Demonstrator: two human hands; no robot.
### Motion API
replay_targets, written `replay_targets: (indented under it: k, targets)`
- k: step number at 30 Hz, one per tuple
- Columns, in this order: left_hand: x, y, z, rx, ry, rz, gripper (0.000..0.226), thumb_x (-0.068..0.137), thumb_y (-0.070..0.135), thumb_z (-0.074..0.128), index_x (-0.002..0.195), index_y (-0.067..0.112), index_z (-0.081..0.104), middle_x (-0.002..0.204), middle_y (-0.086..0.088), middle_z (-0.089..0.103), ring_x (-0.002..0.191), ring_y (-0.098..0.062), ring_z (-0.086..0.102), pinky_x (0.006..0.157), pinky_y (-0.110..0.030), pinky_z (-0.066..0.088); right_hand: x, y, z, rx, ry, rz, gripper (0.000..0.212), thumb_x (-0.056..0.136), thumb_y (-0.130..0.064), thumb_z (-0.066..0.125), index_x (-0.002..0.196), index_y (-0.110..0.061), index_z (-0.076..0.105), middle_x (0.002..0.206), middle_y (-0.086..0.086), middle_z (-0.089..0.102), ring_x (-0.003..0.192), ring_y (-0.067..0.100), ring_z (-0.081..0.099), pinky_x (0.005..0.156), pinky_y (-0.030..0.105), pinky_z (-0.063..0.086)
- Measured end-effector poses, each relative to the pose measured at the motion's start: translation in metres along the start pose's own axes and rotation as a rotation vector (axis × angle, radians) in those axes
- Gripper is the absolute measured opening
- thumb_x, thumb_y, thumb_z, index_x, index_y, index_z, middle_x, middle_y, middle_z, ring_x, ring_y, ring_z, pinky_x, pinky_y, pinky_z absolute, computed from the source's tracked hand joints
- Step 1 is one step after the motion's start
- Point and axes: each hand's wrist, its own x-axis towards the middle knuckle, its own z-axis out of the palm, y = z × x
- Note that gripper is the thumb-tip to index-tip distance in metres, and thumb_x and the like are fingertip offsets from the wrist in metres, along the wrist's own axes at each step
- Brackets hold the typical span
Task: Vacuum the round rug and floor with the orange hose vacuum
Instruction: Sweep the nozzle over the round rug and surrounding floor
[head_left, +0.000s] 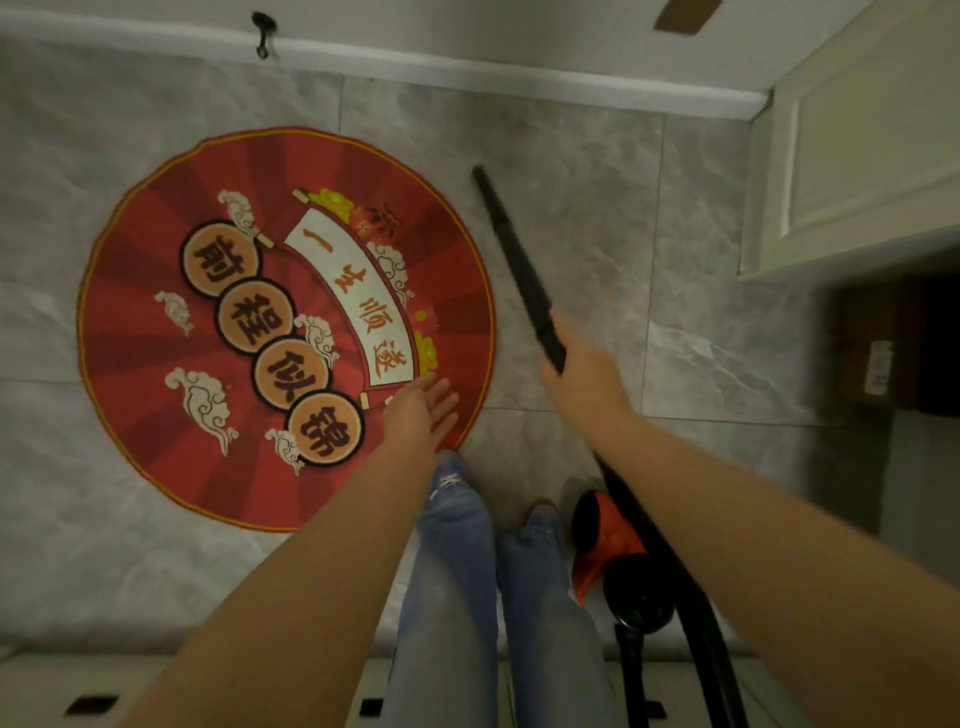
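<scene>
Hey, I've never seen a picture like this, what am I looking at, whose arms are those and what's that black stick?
This is one picture from a camera worn on a person's head, looking down at their own arms and jeans-clad legs. The right hand grips a black vacuum wand, whose tip points at the grey tiled floor just beside a round red rug printed with Chinese characters. The left hand is open, holding nothing, above the rug's edge. The orange and black vacuum body sits on the floor by the person's feet. A white cabinet stands on the right.
</scene>
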Motion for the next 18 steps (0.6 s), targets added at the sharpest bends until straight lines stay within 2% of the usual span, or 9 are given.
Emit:
replay_targets:
  k: [2, 3, 7, 10, 13, 16, 18]
  targets:
    - [0.002, -0.007, -0.023, -0.067, 0.059, 0.031, 0.022, 0.099, 0.009, 0.035, 0.100, 0.013, 0.056, 0.092, -0.003, 0.061, 0.079, -0.018, 0.060, 0.074, -0.030, 0.047, -0.034, -0.002, 0.024, -0.048, -0.065, -0.010, 0.064, 0.100, -0.032, 0.054, 0.157, -0.033, 0.026, 0.105, 0.018, 0.069, 0.087, 0.035, 0.068, 0.075, 0.047, 0.058]
    - [0.001, -0.011, -0.030, -0.073, 0.093, 0.065, 0.019, 0.097, 0.007, 0.038, 0.097, 0.013, 0.056, 0.088, -0.003, 0.060, 0.076, -0.017, 0.059, 0.072, -0.028, 0.045, -0.038, -0.003, 0.029, -0.066, -0.054, 0.001, 0.064, 0.100, -0.033, 0.053, 0.157, -0.034, 0.025, 0.104, 0.019, 0.069, 0.085, 0.036, 0.067, 0.073, 0.048, 0.058]
    - [-0.006, -0.017, -0.049, -0.112, 0.192, 0.208, 0.031, 0.094, -0.001, 0.033, 0.088, 0.012, 0.060, 0.084, -0.005, 0.065, 0.074, -0.019, 0.063, 0.071, -0.032, 0.048, -0.010, -0.023, 0.032, -0.115, 0.046, -0.043, 0.063, 0.101, -0.037, 0.049, 0.158, -0.033, 0.024, 0.106, 0.020, 0.068, 0.088, 0.036, 0.066, 0.077, 0.051, 0.058]
    - [-0.008, -0.017, -0.057, -0.114, 0.206, 0.209, 0.036, 0.092, -0.004, 0.031, 0.085, 0.013, 0.061, 0.082, -0.004, 0.066, 0.072, -0.019, 0.063, 0.067, -0.030, 0.048, -0.015, -0.035, 0.042, -0.155, 0.019, -0.104, 0.065, 0.099, -0.032, 0.053, 0.158, -0.034, 0.023, 0.105, 0.018, 0.067, 0.085, 0.032, 0.066, 0.075, 0.049, 0.059]
    - [-0.014, -0.022, -0.073, -0.165, 0.215, 0.176, 0.032, 0.093, -0.003, 0.031, 0.099, 0.007, 0.060, 0.086, -0.007, 0.066, 0.074, -0.021, 0.062, 0.068, -0.031, 0.049, -0.054, -0.038, 0.072, -0.221, -0.115, -0.120, 0.067, 0.098, -0.033, 0.054, 0.157, -0.038, 0.022, 0.097, 0.017, 0.068, 0.077, 0.032, 0.066, 0.070, 0.049, 0.059]
    - [-0.022, -0.025, -0.085, -0.217, 0.229, 0.166, 0.031, 0.097, 0.001, 0.032, 0.112, 0.010, 0.058, 0.089, -0.006, 0.066, 0.076, -0.020, 0.062, 0.071, -0.031, 0.050, -0.102, -0.032, 0.098, -0.249, -0.238, -0.131, 0.069, 0.099, -0.032, 0.053, 0.158, -0.039, 0.018, 0.082, 0.010, 0.068, 0.069, 0.026, 0.065, 0.065, 0.048, 0.058]
    - [-0.022, -0.030, -0.098, -0.201, 0.230, 0.133, 0.033, 0.098, 0.004, 0.033, 0.121, 0.012, 0.056, 0.095, -0.006, 0.066, 0.077, -0.019, 0.062, 0.072, -0.031, 0.051, -0.115, -0.034, 0.104, -0.282, -0.282, -0.155, 0.068, 0.100, -0.033, 0.052, 0.158, -0.038, 0.018, 0.083, 0.009, 0.068, 0.069, 0.025, 0.064, 0.066, 0.048, 0.058]
